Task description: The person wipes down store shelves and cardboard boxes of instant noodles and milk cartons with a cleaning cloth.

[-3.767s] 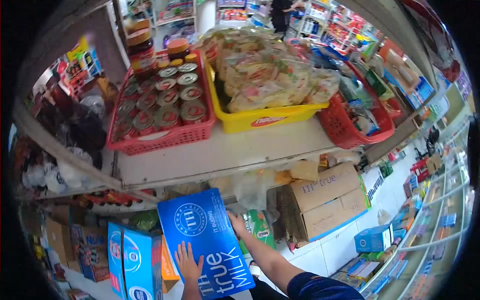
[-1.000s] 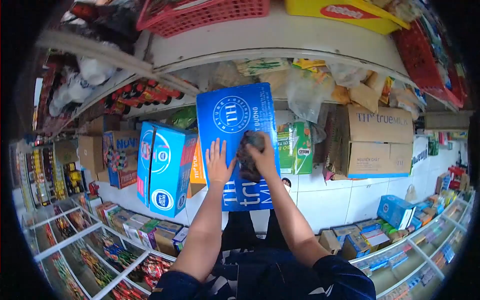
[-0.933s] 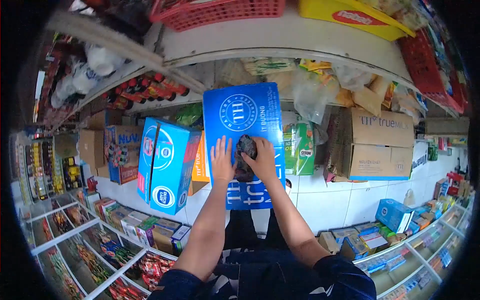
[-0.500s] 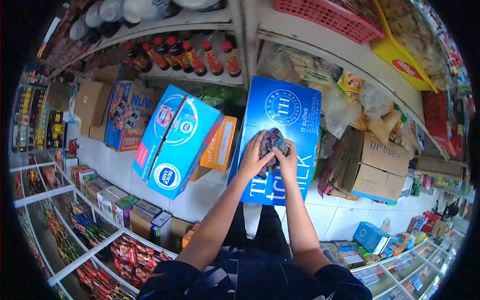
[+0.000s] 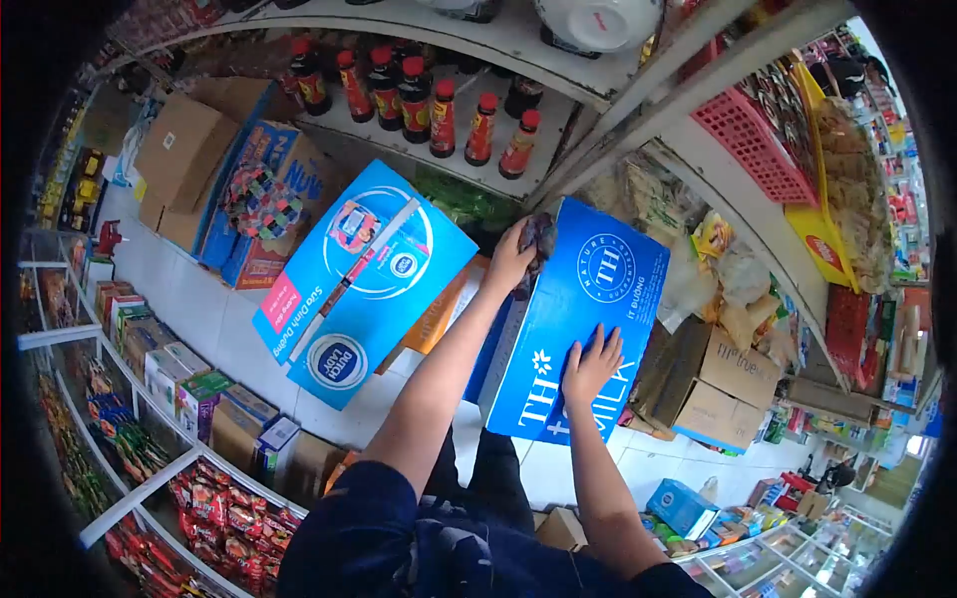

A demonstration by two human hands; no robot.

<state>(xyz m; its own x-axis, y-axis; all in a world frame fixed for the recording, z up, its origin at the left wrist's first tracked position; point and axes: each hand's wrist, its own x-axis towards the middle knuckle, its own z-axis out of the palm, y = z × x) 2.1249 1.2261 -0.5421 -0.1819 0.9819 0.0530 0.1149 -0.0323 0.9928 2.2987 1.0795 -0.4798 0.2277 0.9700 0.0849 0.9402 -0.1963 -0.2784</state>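
My left hand (image 5: 509, 261) is closed around a dark cloth (image 5: 539, 239) at the upper left edge of a blue milk box (image 5: 546, 334), right of the frame's centre. My right hand (image 5: 593, 371) lies flat on the box's printed face, fingers spread. An orange box (image 5: 437, 321) sits left of it, partly behind a light-blue carton (image 5: 374, 269). Red-capped bottles (image 5: 444, 120) stand on a shelf at upper centre.

The right forearm (image 5: 603, 488) hides some lettering (image 5: 538, 401) on the blue carton (image 5: 533, 334); top edge crops a white bowl (image 5: 603, 25)
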